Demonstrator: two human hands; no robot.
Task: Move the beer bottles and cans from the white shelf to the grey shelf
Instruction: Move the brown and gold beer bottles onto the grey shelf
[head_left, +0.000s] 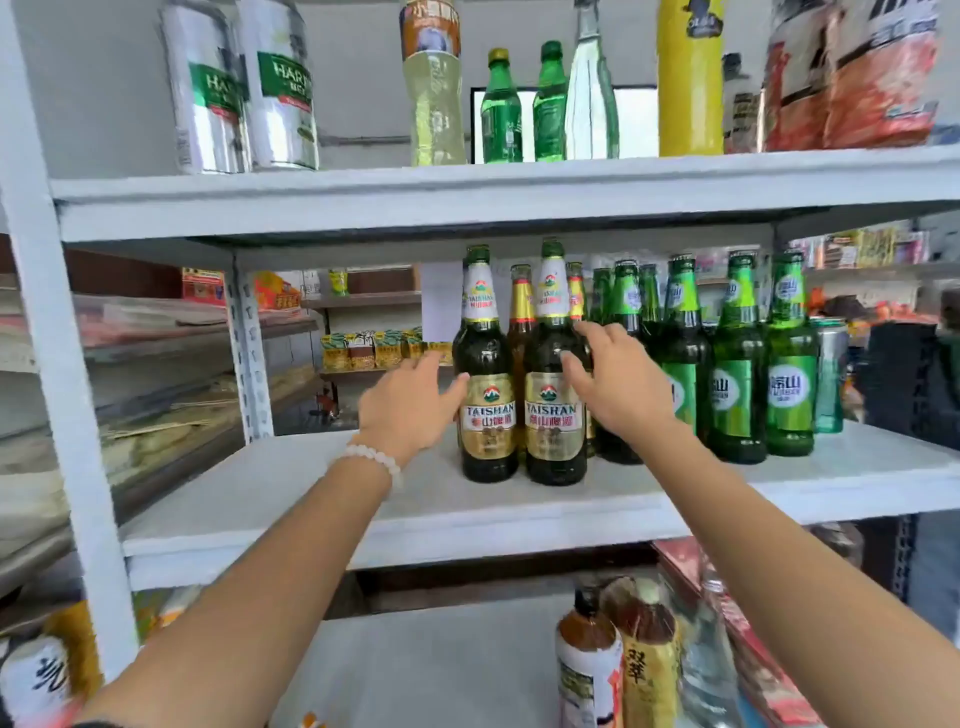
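I have both hands up at the middle board of the white shelf (395, 525). My left hand (410, 410) sits at about nine o'clock of the left dark bottle (485, 364), fingers straight and spread, thumb just touching the gold label; it holds nothing. A white bead bracelet (371, 460) circles that wrist. My right hand (613, 384) is at three o'clock of the right dark bottle (553, 364), fingers loose and open, thumb resting against the glass, not wrapped round it.

The two dark bottles stand upright, side by side and touching, near the front edge of the board. Just behind them, at twelve o'clock, stand amber bottles with gold necks (520, 312). To three o'clock runs a row of green bottles (737, 358), upright and close together, with a green can (830, 374) at the far end.

On the top board, at eleven o'clock, stand two silver cans (244, 88); at one o'clock are small green bottles (524, 109) and a yellow bottle (690, 78).
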